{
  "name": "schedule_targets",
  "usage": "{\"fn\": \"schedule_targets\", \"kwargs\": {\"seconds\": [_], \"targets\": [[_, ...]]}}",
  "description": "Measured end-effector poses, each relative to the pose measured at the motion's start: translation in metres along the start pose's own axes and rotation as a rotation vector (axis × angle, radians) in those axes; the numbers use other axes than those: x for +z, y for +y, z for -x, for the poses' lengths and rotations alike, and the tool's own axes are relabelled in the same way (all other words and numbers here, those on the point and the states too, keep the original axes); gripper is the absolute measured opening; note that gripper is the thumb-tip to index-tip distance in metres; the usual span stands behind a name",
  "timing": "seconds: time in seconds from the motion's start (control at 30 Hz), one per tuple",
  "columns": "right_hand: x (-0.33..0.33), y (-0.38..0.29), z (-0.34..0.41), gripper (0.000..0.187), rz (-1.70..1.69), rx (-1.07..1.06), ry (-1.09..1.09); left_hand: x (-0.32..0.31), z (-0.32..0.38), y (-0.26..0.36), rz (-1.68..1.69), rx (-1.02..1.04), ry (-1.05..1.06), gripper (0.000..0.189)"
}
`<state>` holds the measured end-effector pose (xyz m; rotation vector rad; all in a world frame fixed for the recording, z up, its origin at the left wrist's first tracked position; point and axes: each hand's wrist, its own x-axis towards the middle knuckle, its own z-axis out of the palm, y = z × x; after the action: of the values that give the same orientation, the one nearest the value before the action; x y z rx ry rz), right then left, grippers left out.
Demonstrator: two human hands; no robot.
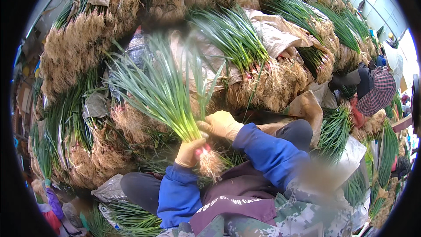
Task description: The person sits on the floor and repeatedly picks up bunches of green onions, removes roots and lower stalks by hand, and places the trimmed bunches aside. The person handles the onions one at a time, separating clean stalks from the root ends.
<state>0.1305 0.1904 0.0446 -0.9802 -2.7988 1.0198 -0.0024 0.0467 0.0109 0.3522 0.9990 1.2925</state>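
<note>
My gloved left hand [188,153] grips a bunch of green onions [177,115] just above its pinkish bulbs. The pale, stringy roots [210,164] hang below the fist, and the long leaves fan up and to the left. Close against the stems is my gloved right hand [222,125], its fingertips at a few leaves that stand apart from the bunch. Whether those fingers pinch a leaf is hard to make out. Beyond the hands, another bunch of green onions [240,42] lies on a pile, roots toward me.
Stacked onions with dense dry roots [75,52] rise at the left and back. Woven sacking [273,33] covers part of the pile. More green onions [131,217] lie beside my left knee. At right sits a person in a checked garment [376,89]; another person's purple sleeve [54,202] shows lower left.
</note>
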Motion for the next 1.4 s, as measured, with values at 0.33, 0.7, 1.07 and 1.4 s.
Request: {"fn": "schedule_targets", "kwargs": {"seconds": [0.33, 0.7, 1.07, 1.4], "targets": [[0.032, 0.032, 0.003, 0.049, -1.385, 0.133, -0.065, 0.011, 0.02, 0.006, 0.42, 0.012, -0.145, 0.021], [0.074, 0.01, -0.022, 0.038, -0.176, 0.199, 0.815, 0.022, -0.002, -0.01, 0.349, 0.092, -0.057, 0.018], [0.033, 0.077, 0.018, 0.049, -0.084, 0.342, -0.277, 0.001, 0.0, 0.005, 0.436, 0.051, -0.048, 0.056], [0.009, 0.092, -0.086, 0.014, -0.397, 0.269, 0.803, 0.018, 0.044, 0.044, -0.078, 0.03, -0.107, 0.032]]}}
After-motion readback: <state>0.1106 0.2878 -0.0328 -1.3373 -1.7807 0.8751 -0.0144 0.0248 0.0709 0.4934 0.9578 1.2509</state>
